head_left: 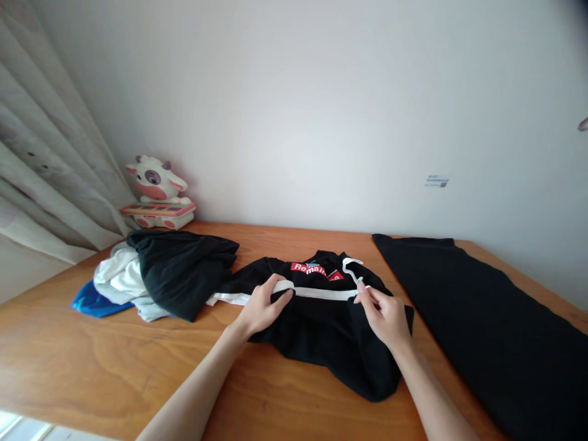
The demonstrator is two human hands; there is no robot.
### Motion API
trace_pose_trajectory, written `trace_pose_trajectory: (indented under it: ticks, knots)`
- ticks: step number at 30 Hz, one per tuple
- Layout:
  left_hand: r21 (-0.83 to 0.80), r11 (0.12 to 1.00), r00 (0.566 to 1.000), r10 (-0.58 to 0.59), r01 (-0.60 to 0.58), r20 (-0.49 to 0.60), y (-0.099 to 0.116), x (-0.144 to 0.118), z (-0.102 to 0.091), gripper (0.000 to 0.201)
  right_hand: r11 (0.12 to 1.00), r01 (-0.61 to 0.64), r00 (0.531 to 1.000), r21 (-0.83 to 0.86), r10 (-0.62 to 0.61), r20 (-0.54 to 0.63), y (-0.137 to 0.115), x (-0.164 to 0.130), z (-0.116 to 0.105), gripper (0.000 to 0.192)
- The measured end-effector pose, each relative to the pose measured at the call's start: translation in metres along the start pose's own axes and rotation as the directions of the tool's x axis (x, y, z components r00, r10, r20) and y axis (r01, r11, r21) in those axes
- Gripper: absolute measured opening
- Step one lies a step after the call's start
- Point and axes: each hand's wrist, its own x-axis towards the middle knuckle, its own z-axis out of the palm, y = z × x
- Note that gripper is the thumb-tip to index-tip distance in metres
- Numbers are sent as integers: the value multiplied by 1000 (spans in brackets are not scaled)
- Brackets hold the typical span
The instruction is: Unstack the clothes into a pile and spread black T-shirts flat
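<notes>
A black garment (321,324) with white trim and a red-and-white printed patch lies rumpled on the wooden table in front of me. My left hand (266,303) grips its white band, thumb and fingers closed on the edge. At the right end of the same band, my right hand (383,312) pinches the cloth between thumb and fingers. The white band runs fairly straight between both hands. Beyond it the printed part lies partly folded, and a bent white strip shows near my right fingertips. Whether the garment is a shirt or something else, I cannot tell.
Left on the wooden table (92,367) is a pile of clothes: dark cloth (179,269), white and grey cloth (120,274), and blue cloth (98,300). A cow-shaped toy keyboard (158,196) stands behind it. Black cloth (482,306) is spread at the right. A wall borders the back.
</notes>
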Motion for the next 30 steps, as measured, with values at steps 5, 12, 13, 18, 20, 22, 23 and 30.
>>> trace_pose_trajectory:
  ticks: [5,12,13,18,20,22,23,30]
  knots:
    - [172,983,972,107,-70,-211,-5,-1,4,36,984,142,964,-104,-162,-212,-12,2,8,31]
    - [174,965,979,178,-194,102,-9,-2,10,45,992,-107,992,-63,102,-75,22,5,29,82]
    - [171,967,979,175,-191,100,-8,-2,8,44,984,-159,987,-76,157,-32,24,5,28,86]
    - [148,966,970,189,-211,152,1,-6,0,41,954,-231,954,-192,261,147,11,7,9,55]
    - [116,960,949,224,-254,223,4,-7,-1,37,949,-226,945,-222,269,188,5,7,3,55]
    - [104,953,936,251,-283,247,6,-9,-1,35,955,-204,966,-215,232,115,4,7,3,59]
    - [112,949,935,261,-294,240,7,-9,-1,35,961,-195,975,-198,211,66,5,6,5,60]
    - [153,924,935,334,-350,123,11,-9,-2,32,939,-330,939,93,316,136,19,7,22,27]
